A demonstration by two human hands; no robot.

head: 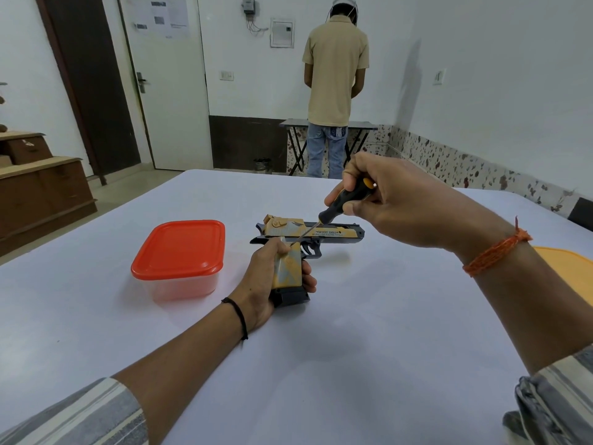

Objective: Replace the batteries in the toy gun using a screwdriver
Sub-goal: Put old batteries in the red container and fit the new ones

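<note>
Clamping the toy gun [308, 239] by its handle in my left hand [272, 284] pins it flat on the tabletop [369, 316] at frame centre, so my right hand [391, 207], its grip closed on the screwdriver [340, 205], can angle the tip onto the handle's top.

Grey-and-white striped sleeves [96, 409] – black wristband [239, 317] left, orange thread [494, 253], perhaps braided, right.

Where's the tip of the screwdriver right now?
In the head view, near the table's centre, the screwdriver in the right hand slants down-left, its tip touching the top of the toy gun grip, beside the left hand.
</note>
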